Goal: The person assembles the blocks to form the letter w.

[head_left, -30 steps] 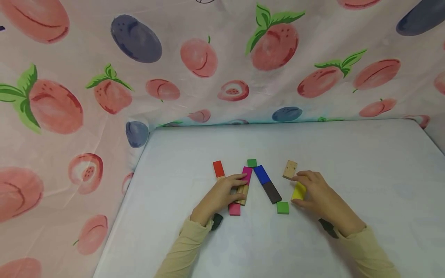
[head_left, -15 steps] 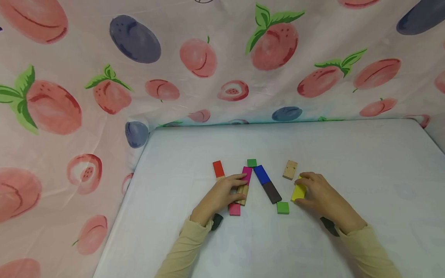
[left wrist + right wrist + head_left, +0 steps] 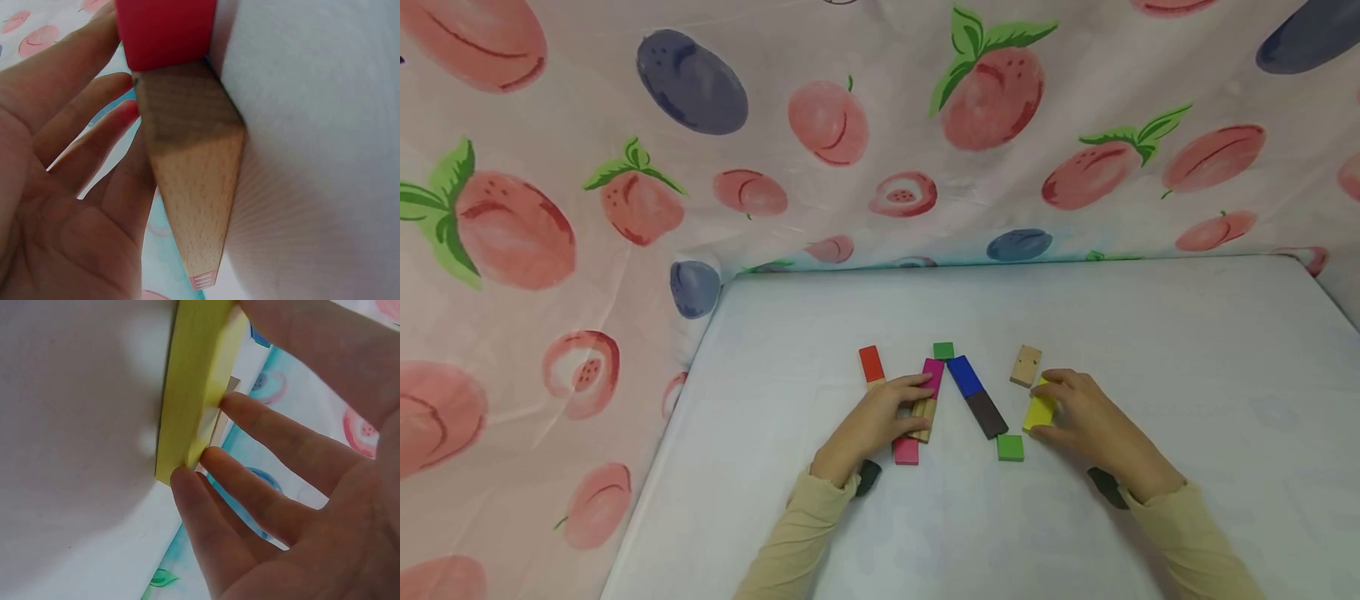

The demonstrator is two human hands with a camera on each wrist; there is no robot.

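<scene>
My right hand (image 3: 1078, 412) pinches a yellow block (image 3: 1040, 407) lying on the white table; in the right wrist view, several fingertips press along the side of that yellow block (image 3: 190, 381). Loosely bent over the left part of the layout, my left hand (image 3: 876, 417) touches a magenta block (image 3: 935, 369) and a plain wooden block (image 3: 929, 421). The left wrist view shows its fingers beside a wooden block (image 3: 197, 200) with a pinkish-red block (image 3: 165, 31) at its end. Part of the left-hand blocks is hidden under this hand.
A blue block (image 3: 965, 376) and a dark brown block (image 3: 988, 415) form a slanted line between two green blocks (image 3: 943, 351). A wooden block with two dark spots (image 3: 1026, 367) lies above the yellow one. A red block (image 3: 871, 364) and a pink block (image 3: 906, 452) flank my left hand.
The right hand has shifted the yellow block slightly left, nearer the spotted wooden block and the lower green block. The left hand stays in place.
</scene>
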